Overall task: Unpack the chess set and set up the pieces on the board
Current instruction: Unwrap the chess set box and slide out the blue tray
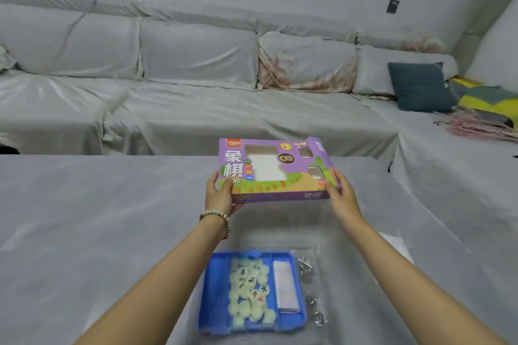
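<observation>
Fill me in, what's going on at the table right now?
A person grips the purple xiangqi box, left hand and right hand at its ends, apparently lifted off the covered table. Nearer, the blue tray holds loose pale round pieces and a folded white sheet. Small metal rings lie right of it. No board is laid out yet.

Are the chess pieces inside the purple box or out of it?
Out. The pale round pieces lie in the blue tray; the left hand and right hand hold the purple box farther away.
</observation>
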